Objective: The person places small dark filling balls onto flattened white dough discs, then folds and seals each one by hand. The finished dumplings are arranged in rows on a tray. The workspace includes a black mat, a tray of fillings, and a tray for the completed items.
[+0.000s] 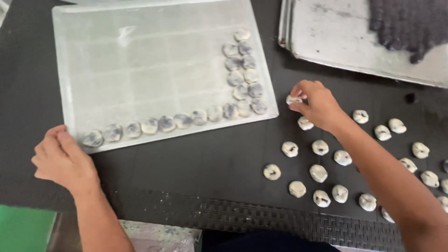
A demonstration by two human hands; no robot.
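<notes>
Beside the tray point(70, 107), right hand point(317, 105) fingers pinching a half-hidden dough piece point(293, 99); left hand point(60, 158) loosely curled.

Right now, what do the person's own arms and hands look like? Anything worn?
Both forearms are bare to the frame edge: no sleeves in view. The left hand and right hand wear no gloves; no rings, watch or bands are visible. Nothing marks either arm.
</notes>
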